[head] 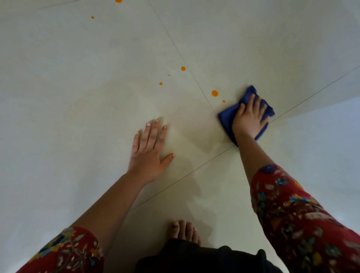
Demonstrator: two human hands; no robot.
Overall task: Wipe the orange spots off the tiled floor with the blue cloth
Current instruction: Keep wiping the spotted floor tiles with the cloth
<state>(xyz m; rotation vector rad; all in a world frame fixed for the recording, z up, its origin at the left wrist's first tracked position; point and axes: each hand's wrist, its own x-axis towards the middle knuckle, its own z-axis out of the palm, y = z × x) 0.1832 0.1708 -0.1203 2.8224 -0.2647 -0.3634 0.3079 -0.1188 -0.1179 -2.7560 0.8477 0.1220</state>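
A crumpled blue cloth [228,117] lies on the pale tiled floor [78,97] at the right. My right hand [250,117] presses flat on it, fingers spread. Just left of the cloth sit a large orange spot [214,93] and a small orange spot [223,101]. More orange spots lie farther off: one near the grout line [183,68], one at mid-floor [160,83], and two at the far top, a tiny one [92,17] and one cut by the frame edge [118,1]. My left hand [150,150] rests palm down on the bare tile, fingers straight.
Dark grout lines cross near the cloth [234,145]. My bare foot [185,231] stands at the bottom centre, above dark clothing [204,259]. Red floral sleeves cover both upper arms. A faint damp sheen marks the tile between my hands.
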